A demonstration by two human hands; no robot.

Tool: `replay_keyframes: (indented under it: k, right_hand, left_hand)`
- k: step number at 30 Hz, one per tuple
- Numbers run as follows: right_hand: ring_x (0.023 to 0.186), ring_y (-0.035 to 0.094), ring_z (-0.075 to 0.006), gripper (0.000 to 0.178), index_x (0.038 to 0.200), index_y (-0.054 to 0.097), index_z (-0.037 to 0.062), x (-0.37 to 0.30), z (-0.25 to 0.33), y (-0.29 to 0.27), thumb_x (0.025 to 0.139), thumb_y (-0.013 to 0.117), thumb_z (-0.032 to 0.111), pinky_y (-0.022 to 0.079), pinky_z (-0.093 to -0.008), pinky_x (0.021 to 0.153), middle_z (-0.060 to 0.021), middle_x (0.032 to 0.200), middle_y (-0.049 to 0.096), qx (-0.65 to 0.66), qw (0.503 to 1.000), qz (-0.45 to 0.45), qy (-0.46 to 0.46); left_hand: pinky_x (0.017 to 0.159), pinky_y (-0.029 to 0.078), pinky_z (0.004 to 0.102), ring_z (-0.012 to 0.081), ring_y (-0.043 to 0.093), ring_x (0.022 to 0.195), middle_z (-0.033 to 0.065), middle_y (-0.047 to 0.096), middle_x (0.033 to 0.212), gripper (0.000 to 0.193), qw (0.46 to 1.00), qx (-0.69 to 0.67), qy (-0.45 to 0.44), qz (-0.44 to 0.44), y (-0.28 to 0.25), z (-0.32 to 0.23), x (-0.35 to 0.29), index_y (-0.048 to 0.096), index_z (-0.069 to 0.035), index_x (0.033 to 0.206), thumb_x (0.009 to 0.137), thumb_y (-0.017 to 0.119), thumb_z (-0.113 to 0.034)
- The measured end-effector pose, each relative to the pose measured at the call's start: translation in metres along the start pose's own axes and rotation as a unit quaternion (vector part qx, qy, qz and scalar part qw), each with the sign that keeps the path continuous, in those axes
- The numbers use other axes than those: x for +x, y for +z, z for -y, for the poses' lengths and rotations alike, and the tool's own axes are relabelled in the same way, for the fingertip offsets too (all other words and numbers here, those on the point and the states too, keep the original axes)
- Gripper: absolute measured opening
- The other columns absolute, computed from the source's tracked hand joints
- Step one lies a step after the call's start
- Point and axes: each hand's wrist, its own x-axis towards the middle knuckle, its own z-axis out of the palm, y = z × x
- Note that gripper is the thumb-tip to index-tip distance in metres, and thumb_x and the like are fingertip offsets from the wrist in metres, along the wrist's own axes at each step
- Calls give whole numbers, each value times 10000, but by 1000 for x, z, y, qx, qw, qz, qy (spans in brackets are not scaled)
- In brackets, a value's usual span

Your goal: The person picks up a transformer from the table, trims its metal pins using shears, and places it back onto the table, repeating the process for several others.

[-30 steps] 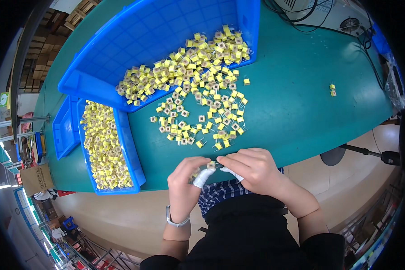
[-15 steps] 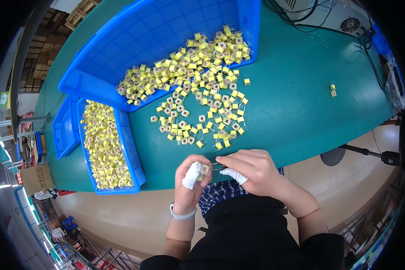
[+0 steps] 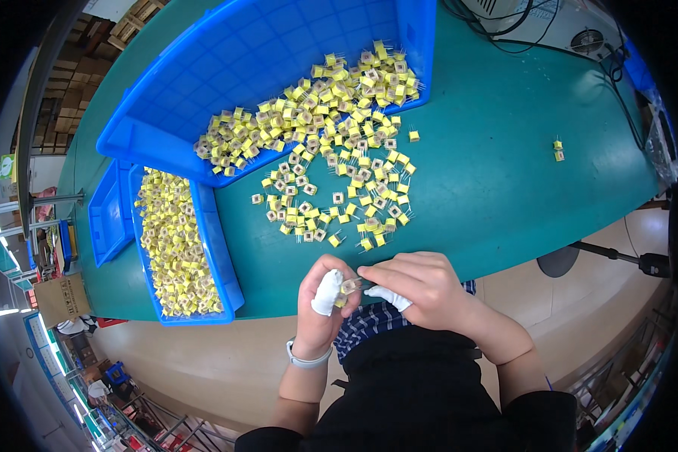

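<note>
Your left hand [image 3: 318, 316] is grasping a small yellow component [image 3: 348, 287] between thumb and fingers, on the side facing your right hand [image 3: 423, 290]. Your right fingertips are hovering just beside it; whether they're gripping anything, I cannot tell. Farther out, loose components [image 3: 352, 192] are lying on the green table [image 3: 490, 188] before a large blue bin [image 3: 203, 75].

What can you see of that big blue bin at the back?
The big blue bin looks like plastic, with a grid pattern inside. It seems tipped, open side facing us, on the green table. Small yellow parts heap inside and spill over its lower edge. A smaller blue bin stands close by; contact is unclear.
</note>
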Motion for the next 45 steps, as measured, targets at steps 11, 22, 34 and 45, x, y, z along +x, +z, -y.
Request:
replay_keyframes:
  k: [11, 22, 34, 45]
  right_hand:
    - [763, 728, -284, 361, 1140, 727, -3, 0, 0, -3, 781, 755, 27, 558, -369, 638, -131, 951, 753, -7, 999, -24, 19]
    - [791, 714, -318, 442, 1163, 692, -34, -2, -3, -4, 721, 689, -54, 574, -401, 670, -157, 956, 726, -1, 1000, -19, 14]
    - [805, 720, -323, 437, 1159, 689, -37, -1, -2, -4, 723, 704, -45, 585, -399, 688, -160, 958, 726, -6, 1000, -20, 14]
    - [807, 716, -322, 456, 1168, 686, -34, -1, -2, -5, 712, 696, -52, 581, -397, 689, -160, 964, 723, -5, 1000, -24, 11]
  left_hand:
    - [518, 392, 204, 100, 477, 574, 174, 618, 959, 346, 969, -211, -84, 100, -17, -5, 4, 538, -30, 1167, 1060, 518, -358]
    - [635, 491, 262, 126, 629, 714, 46, 680, 883, 255, 833, 518, 147, -128, -3, -22, 17, 709, -48, 1173, 923, 735, -93]
    - [640, 552, 371, 287, 699, 777, 85, 688, 985, 407, 675, 689, 220, -147, 6, -10, 21, 723, -160, 1232, 838, 801, -94]
    - [642, 552, 378, 301, 694, 772, 92, 682, 983, 290, 699, 675, 219, -85, 3, -11, 21, 725, -130, 1106, 828, 774, -65]
